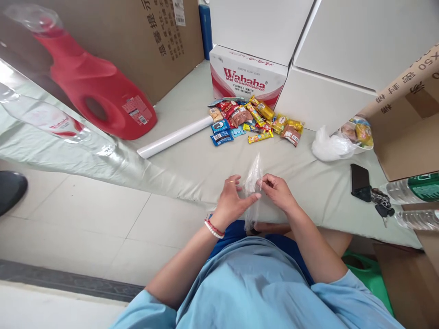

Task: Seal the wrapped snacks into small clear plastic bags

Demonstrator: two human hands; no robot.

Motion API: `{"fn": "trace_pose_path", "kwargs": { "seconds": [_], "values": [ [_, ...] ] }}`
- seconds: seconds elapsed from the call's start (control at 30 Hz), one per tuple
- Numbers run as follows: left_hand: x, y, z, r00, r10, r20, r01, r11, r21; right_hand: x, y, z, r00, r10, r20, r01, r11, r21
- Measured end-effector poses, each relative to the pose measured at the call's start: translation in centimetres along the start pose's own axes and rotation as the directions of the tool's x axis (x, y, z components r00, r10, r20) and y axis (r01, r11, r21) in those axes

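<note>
A thin clear plastic bag (254,176) stands crumpled and upright in front of me, its lower part hanging past the table edge towards my lap. My right hand (277,191) pinches the bag's right side between thumb and fingers. On the other side is my left hand (233,199), its fingers apart and its thumb reaching across the front of the bag. Whether that thumb presses on the plastic I cannot tell. Beyond both hands lies a loose pile of small wrapped snacks (240,115) in red, yellow, blue and brown packets.
A white roll (176,136) lies left of the snacks. Behind stands a Wahaba-marked carton (248,75). At left are a red jug (103,91) and a clear bottle (51,119). To the right are a white plastic bag (332,145), a snack tray (366,147), a phone (361,182) and keys (382,201).
</note>
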State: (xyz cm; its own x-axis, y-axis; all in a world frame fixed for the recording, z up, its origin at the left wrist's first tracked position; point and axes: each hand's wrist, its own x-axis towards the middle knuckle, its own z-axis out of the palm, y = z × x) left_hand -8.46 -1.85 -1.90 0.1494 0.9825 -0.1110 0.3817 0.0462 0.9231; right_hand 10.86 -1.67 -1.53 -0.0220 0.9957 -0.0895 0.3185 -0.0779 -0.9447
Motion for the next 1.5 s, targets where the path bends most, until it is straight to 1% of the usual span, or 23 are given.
{"fn": "trace_pose_path", "kwargs": {
  "seconds": [0.07,0.1,0.17,0.23,0.27,0.33,0.4,0.43,0.47,0.5,0.57,0.6,0.67,0.73,0.83,0.93,1.03,1.1,1.17,1.23,1.33,1.4,1.5],
  "values": [
    [0.6,0.3,0.9,0.995,0.049,0.086,-0.053,0.997,0.055,-0.4,-0.3,0.1,0.999,0.016,-0.027,-0.015,0.998,0.058],
    [0.8,0.4,1.3,0.992,0.071,0.102,-0.079,0.994,0.078,-0.5,-0.4,0.1,0.999,0.021,-0.046,-0.017,0.995,0.1],
    [1.2,0.2,1.9,0.99,0.12,0.071,-0.127,0.988,0.089,-0.5,-0.7,0.0,0.997,0.018,-0.075,-0.006,0.989,0.15],
    [1.7,-0.2,2.1,0.988,0.153,0.015,-0.153,0.987,0.038,-0.3,-0.7,-0.3,0.996,0.005,-0.089,0.005,0.994,0.114],
    [2.0,-0.5,2.0,0.991,0.131,-0.001,-0.131,0.991,-0.02,-0.2,-0.6,-0.5,0.995,0.005,-0.101,0.002,0.997,0.074],
    [2.8,-1.1,1.4,1.0,-0.011,0.001,0.011,0.974,-0.227,-0.2,-0.1,-0.9,0.986,0.017,-0.165,-0.011,0.999,0.04],
    [3.6,-1.6,0.6,0.983,-0.169,0.069,0.181,0.861,-0.475,-0.8,0.5,-1.5,0.968,0.055,-0.243,-0.03,0.994,0.105],
    [3.9,-1.7,0.3,0.973,-0.21,0.095,0.227,0.799,-0.558,-1.1,0.8,-1.7,0.961,0.082,-0.265,-0.042,0.987,0.155],
    [4.1,-1.9,0.0,0.97,-0.221,0.098,0.236,0.769,-0.594,-1.6,1.0,-1.9,0.959,0.111,-0.262,-0.059,0.978,0.199],
    [4.1,-1.9,-0.1,0.974,-0.209,0.083,0.217,0.786,-0.579,-2.0,1.1,-1.9,0.961,0.135,-0.239,-0.08,0.97,0.228],
    [3.7,-1.7,0.1,0.989,-0.135,0.052,0.145,0.896,-0.421,-2.4,0.9,-1.8,0.971,0.15,-0.184,-0.104,0.965,0.241],
    [3.3,-1.5,0.4,0.994,-0.089,0.062,0.104,0.945,-0.309,-2.3,0.7,-1.5,0.976,0.135,-0.173,-0.093,0.968,0.233],
    [2.5,-0.8,1.2,0.993,-0.005,0.12,0.019,0.992,-0.121,-1.4,-0.1,-0.9,0.978,0.073,-0.196,-0.035,0.981,0.191],
    [1.8,-0.3,1.7,0.986,0.065,0.155,-0.06,0.998,-0.037,0.0,-0.7,-0.5,0.978,-0.008,-0.21,0.031,0.994,0.108],
    [1.4,-0.2,1.3,0.982,0.106,0.157,-0.098,0.994,-0.056,1.7,-0.9,-0.5,0.977,-0.085,-0.193,0.089,0.996,0.01],
    [1.6,-1.0,-0.1,0.987,0.058,0.152,-0.048,0.996,-0.07,1.6,-0.1,-1.1,0.963,-0.051,-0.265,0.069,0.996,0.058],
    [1.7,-1.6,-0.8,0.992,0.092,0.088,-0.099,0.991,0.088,0.5,0.4,-1.2,0.959,0.036,-0.281,0.009,0.987,0.158],
    [1.5,-1.5,-0.5,0.979,0.16,0.124,-0.181,0.966,0.185,0.1,0.0,-0.8,0.97,0.047,-0.238,-0.002,0.983,0.183],
    [1.2,-1.1,0.1,0.953,0.211,0.219,-0.256,0.945,0.204,0.3,-0.8,-0.1,0.981,0.015,-0.193,0.018,0.985,0.169],
    [1.0,-0.7,0.5,0.93,0.241,0.277,-0.292,0.942,0.164,1.1,-1.6,0.3,0.984,-0.032,-0.177,0.053,0.992,0.116],
    [0.8,-0.7,-0.2,0.923,0.254,0.288,-0.261,0.965,-0.016,2.2,-2.0,0.0,0.972,-0.073,-0.225,0.089,0.994,0.061],
    [1.0,-1.0,-1.1,0.929,0.221,0.295,-0.18,0.97,-0.162,2.0,-1.5,-0.7,0.96,-0.053,-0.274,0.084,0.991,0.103],
    [1.3,-1.5,-2.2,0.953,0.057,0.297,0.067,0.918,-0.391,0.1,-0.3,-1.8,0.955,0.025,-0.294,0.038,0.978,0.205]
  ]
}}
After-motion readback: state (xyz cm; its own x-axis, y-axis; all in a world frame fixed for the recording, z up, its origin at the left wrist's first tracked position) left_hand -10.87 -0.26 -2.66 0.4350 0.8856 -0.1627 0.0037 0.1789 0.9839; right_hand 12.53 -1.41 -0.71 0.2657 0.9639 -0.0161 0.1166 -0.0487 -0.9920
